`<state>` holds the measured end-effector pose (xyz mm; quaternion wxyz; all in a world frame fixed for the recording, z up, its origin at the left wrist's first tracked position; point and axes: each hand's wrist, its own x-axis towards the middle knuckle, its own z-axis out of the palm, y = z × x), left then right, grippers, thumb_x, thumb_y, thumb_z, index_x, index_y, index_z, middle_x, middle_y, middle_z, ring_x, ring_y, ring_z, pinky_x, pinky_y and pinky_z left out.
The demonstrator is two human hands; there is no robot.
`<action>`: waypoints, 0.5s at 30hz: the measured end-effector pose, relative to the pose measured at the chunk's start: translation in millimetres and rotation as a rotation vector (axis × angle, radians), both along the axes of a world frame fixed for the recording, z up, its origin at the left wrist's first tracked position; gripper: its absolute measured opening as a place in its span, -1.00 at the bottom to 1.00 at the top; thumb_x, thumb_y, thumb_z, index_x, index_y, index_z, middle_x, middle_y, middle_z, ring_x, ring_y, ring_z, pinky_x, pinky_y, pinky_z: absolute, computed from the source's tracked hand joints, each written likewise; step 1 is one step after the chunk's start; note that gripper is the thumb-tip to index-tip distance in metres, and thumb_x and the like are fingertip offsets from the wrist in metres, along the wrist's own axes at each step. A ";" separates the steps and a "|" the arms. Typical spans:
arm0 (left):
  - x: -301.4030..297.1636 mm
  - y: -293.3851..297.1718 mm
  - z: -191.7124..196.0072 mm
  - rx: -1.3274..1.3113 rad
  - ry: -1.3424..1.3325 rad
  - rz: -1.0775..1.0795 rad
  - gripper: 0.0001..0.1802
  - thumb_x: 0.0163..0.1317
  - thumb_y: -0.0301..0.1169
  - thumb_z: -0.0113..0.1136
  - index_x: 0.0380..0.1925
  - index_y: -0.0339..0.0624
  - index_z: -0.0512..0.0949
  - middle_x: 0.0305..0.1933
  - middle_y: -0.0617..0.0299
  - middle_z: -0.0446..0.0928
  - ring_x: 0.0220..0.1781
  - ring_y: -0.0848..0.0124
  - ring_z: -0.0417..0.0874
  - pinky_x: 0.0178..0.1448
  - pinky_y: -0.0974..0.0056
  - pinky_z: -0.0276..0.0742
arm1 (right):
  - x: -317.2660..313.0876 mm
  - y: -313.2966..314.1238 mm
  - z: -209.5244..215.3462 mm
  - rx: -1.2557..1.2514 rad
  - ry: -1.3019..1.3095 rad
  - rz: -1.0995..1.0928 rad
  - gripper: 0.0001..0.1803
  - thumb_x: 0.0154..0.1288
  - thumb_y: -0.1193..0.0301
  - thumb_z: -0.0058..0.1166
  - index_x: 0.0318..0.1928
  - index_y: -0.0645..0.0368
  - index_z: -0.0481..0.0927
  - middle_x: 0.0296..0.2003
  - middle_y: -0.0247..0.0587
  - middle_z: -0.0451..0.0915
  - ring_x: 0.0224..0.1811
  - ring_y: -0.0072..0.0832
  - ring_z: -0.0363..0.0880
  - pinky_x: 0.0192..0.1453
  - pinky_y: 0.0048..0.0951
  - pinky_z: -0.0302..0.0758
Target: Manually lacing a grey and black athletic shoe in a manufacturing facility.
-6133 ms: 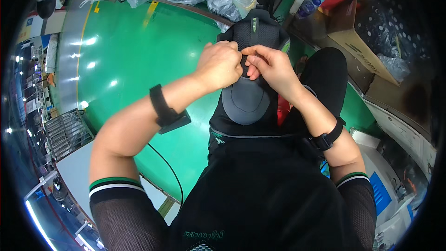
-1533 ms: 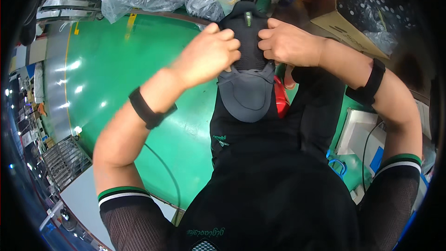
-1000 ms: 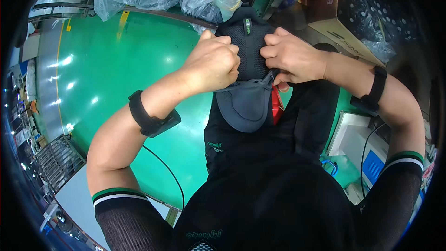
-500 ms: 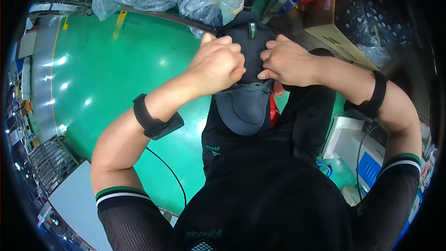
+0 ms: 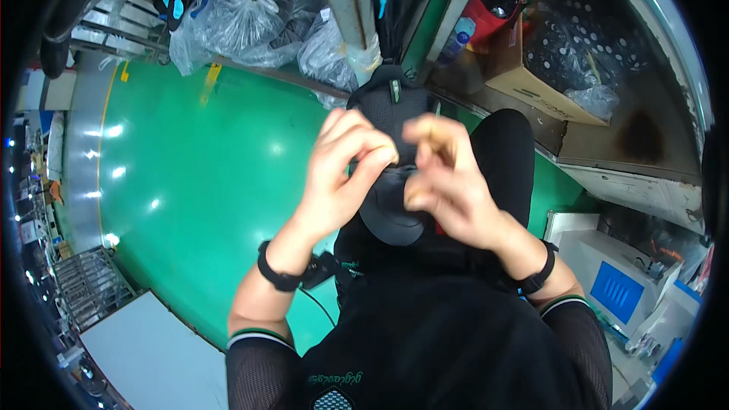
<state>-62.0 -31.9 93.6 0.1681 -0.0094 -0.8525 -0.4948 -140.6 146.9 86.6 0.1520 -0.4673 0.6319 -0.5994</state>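
A dark piece that looks like a shoe upper [image 5: 391,216] rests in front of my lap, with a smooth rounded grey end toward me. Its far part is black mesh with a small green label. Above its left edge my left hand [image 5: 334,171] is closed, thumb and forefinger pinched together; anything between them is too small to make out. Over its right side hovers my right hand [image 5: 459,190], fingers bent and smeared by motion, so their grip is unclear. Between them the hands cover the middle of the piece.
Clear plastic bags [image 5: 254,15] lie beyond a rail at the far left. A metal post [image 5: 349,0] stands past the dark piece. At far right are a cardboard box [image 5: 547,95] and a red bag [image 5: 497,0]. A white table [image 5: 156,349] is at near left.
Both hands have come off the mesh and moved nearer me, above the piece. The right hand's fingers have loosened into a blur. My view has shifted, showing more of the right-hand shelf.
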 end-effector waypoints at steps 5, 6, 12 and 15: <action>-0.6 27.1 3.5 0.475 -0.343 0.267 -0.77 0.38 -0.41 0.03 -0.07 -0.25 0.57 -0.36 0.24 0.49 -0.34 0.49 0.48 -0.17 0.35 0.42 | -7.4 -16.9 -17.3 0.055 -0.660 0.283 -0.83 0.43 0.45 -0.07 -0.30 0.26 0.50 -0.40 -0.32 0.47 -0.40 -0.61 0.41 -0.27 -0.55 0.40; 14.8 26.4 -16.3 0.382 -0.342 0.183 -0.58 0.43 -0.38 -0.05 0.25 -0.23 0.34 -0.27 0.21 0.53 -0.32 0.52 0.51 -0.13 0.38 0.47 | -6.4 -11.0 -14.7 -0.083 -0.764 0.207 -0.82 0.44 0.43 -0.07 -0.29 0.26 0.52 -0.42 -0.36 0.48 -0.41 -0.66 0.41 -0.30 -0.60 0.38; 11.8 50.8 -46.6 0.722 -0.404 -0.055 -0.48 0.37 -0.49 -0.03 0.32 -0.15 0.17 -0.14 0.19 0.53 -0.27 0.49 0.62 -0.30 0.46 0.42 | -19.8 7.7 -25.2 -0.038 -0.922 0.084 -0.58 0.42 0.44 -0.06 0.25 0.24 0.36 -0.33 -0.25 0.60 -0.49 -0.70 0.42 -0.47 -0.64 0.37; 34.9 -40.3 -40.8 0.722 -0.397 0.299 -0.68 0.38 -0.36 0.01 0.06 -0.30 0.44 -0.39 0.37 0.53 -0.55 0.64 0.40 -0.47 0.51 0.33 | -86.2 69.3 -39.1 0.064 -0.992 -0.337 -0.49 0.34 0.50 -0.07 0.30 0.22 0.27 -0.48 -0.44 0.47 -0.62 -0.78 0.22 -0.61 -0.76 0.11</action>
